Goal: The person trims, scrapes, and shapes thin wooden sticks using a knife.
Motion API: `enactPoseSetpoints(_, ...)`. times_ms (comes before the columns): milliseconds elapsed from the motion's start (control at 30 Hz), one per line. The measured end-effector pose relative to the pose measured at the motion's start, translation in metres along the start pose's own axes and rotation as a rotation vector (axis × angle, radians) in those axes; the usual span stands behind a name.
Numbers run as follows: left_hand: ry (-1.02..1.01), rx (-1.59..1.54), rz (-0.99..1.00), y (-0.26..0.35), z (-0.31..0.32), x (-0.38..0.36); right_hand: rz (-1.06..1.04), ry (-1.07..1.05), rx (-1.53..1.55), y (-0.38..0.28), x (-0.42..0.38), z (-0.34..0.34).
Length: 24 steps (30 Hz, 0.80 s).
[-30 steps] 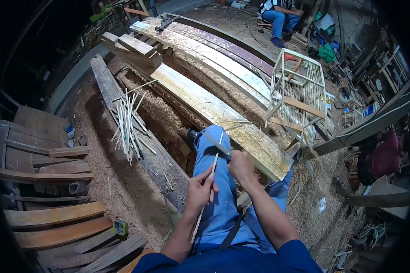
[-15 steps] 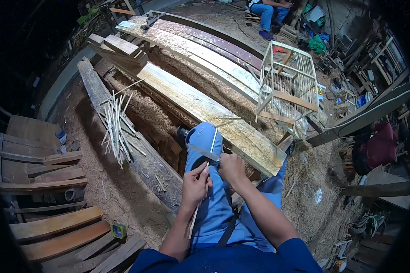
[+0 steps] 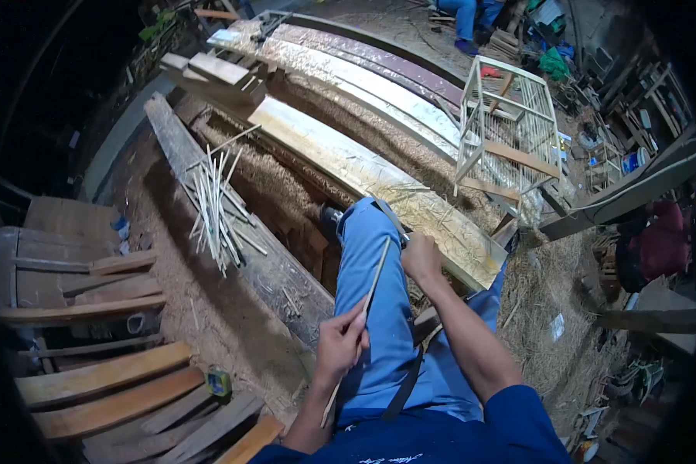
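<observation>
Bamboo stick (image 3: pixel 375 272) lies slanted along the blue trouser leg (image 3: pixel 375 309), and the left hand (image 3: pixel 342 344) pinches its lower part with closed fingers. The right hand (image 3: pixel 423 257) is closed in a fist around a knife (image 3: pixel 390 216) near the knee, just beside the upper end of the stick (the blade is partly hidden by the hand). On the left, a bundle of thin sticks (image 3: pixel 216 205) rests on a long grey plank (image 3: pixel 232 224). The ground (image 3: pixel 201 309) is covered with sawdust and shavings. A pale curved board (image 3: pixel 379 185) runs across the middle, and a wooden cage (image 3: pixel 510 143) stands on its far end. Brown slats (image 3: pixel 100 379) lie at the lower left, with a small tape measure (image 3: pixel 218 381) beside them. Another person (image 3: pixel 479 15) sits far behind.
</observation>
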<state>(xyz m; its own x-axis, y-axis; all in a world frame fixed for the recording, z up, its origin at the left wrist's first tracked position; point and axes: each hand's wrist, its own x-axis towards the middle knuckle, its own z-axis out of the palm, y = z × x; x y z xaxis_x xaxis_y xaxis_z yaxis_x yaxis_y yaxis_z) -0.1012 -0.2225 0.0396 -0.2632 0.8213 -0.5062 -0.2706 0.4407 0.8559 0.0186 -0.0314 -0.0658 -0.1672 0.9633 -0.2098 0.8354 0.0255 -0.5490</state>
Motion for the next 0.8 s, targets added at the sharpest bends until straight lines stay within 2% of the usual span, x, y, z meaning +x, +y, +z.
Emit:
enactPoseSetpoints(67,0.069,-0.036,0.012,0.022,0.005,0.014,-0.032,0.058,0.034,-0.011,0.005,-0.005)
enactPoseSetpoints(133,0.097,-0.053,0.057,0.026,0.002,0.037,0.046,0.036,0.122,-0.023,-0.011,-0.021)
enactPoseSetpoints(200,0.111,-0.047,0.092,0.026,0.000,0.059,-0.011,0.048,0.040,-0.037,-0.029,-0.031)
enactPoseSetpoints(267,0.111,-0.037,0.086,0.025,0.002,0.073,-0.209,-0.034,-0.062,-0.047,-0.044,-0.033)
enactPoseSetpoints(333,0.088,-0.037,0.085,0.027,0.006,0.078,-0.203,-0.058,-0.081,-0.047,-0.041,-0.034)
enactPoseSetpoints(533,0.101,-0.003,0.084,0.025,0.013,0.068,-0.228,-0.133,-0.169,-0.036,-0.034,-0.028)
enactPoseSetpoints(800,0.098,0.014,0.091,0.004,0.007,0.026,-0.142,-0.076,-0.092,-0.029,-0.022,-0.022)
